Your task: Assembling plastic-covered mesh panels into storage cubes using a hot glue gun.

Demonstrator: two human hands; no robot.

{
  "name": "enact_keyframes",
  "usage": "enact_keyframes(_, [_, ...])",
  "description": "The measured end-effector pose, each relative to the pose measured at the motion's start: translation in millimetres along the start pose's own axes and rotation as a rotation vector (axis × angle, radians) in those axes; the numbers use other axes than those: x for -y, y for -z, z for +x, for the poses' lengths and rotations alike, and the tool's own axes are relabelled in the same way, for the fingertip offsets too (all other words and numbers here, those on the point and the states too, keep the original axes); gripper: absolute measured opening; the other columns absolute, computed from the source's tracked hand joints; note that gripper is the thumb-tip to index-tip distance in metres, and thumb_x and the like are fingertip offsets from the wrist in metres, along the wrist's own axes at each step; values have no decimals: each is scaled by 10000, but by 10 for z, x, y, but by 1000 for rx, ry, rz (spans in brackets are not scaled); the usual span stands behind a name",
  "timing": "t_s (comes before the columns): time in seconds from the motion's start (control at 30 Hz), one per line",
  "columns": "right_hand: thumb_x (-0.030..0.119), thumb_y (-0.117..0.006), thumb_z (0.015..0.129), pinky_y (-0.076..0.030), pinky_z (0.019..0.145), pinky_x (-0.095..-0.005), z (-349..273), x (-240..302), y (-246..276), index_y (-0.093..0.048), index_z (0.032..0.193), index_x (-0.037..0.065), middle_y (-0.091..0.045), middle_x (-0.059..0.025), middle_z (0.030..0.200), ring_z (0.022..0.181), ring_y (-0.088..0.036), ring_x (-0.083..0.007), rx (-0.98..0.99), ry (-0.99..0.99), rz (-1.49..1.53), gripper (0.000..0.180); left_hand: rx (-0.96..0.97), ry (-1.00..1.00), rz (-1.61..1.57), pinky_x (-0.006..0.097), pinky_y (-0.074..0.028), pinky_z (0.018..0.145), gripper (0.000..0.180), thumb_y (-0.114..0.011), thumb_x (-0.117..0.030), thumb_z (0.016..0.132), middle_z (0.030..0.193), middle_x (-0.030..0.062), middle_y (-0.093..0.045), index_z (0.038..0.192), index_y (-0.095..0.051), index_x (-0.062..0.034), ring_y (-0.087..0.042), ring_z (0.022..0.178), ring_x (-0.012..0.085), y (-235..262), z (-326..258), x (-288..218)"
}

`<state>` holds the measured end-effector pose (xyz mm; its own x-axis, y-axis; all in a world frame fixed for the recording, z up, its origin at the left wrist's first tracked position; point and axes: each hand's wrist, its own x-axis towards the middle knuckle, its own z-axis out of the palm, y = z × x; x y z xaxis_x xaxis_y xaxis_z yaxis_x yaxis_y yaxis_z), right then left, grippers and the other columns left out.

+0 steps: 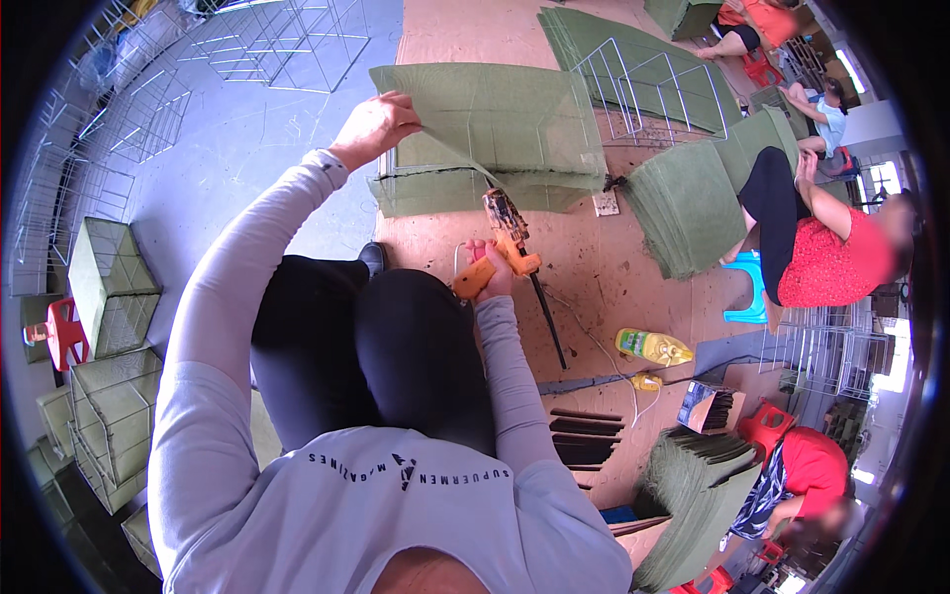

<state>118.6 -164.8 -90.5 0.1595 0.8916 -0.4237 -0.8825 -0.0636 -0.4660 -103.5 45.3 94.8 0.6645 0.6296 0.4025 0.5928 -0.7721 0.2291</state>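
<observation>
While our left hand (374,127) is pinching the near corner of the green fabric sheet (495,119) covering a wire frame (475,188), our right hand (490,272) is gripping the orange stapling tool (505,243), its nose touching the fabric's front edge just beyond.

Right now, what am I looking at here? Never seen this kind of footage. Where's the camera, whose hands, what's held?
There is no machine: a person works with bare hands. The single picture comes from a wide fisheye camera on their head, looking down, so edges bend and their forearms enter from below. The left hand pinches the edge of a green fabric sheet lying over a wire-frame box on the brown floor board. The right hand grips an orange power tool, its tip at the box's near edge. Around them lie stacks of green sheets, bare wire frames, a yellow bottle and finished green boxes. Other people sit at the right.
</observation>
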Motion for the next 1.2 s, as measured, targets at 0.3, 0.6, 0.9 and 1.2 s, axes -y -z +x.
enact_keyframes(0.3, [189,-650,855,-523,869,-380,-235,374,1129,-517,1189,5,-599,-171,1197,1065,-613,-304,-34,-65,44,404,67,-61,-64,345,-511,689,102,-666,-109,772,864,67,-619,847,-693,-46,-608,826,245,-1,-521,17])
enact_keyframes(0.6, [262,-642,873,-523,837,-389,84,957,1935,-506,1210,23,-575,-187,1246,1101,-602,-264,-295,93,84,434,-58,59,13,338,-523,702,249,-654,-5,682,901,37,-600,912,-699,-91,-590,885,228,-377,-950,-91])
enact_keyframes(0.9, [355,-636,886,-518,851,-363,451,1281,2318,-476,1251,65,-606,-122,1185,1083,-606,-237,-406,198,27,492,-90,79,4,332,-534,690,262,-705,18,655,899,35,-597,895,-693,-86,-602,898,223,-484,-983,-76])
enact_keyframes(1.2, [469,-637,862,-492,850,-425,307,1358,2951,-561,1194,150,-640,-59,1099,970,-623,-261,-718,68,-249,466,-103,77,-1,332,-533,682,249,-710,16,653,890,35,-595,881,-686,-80,-601,891,222,-506,-972,-84])
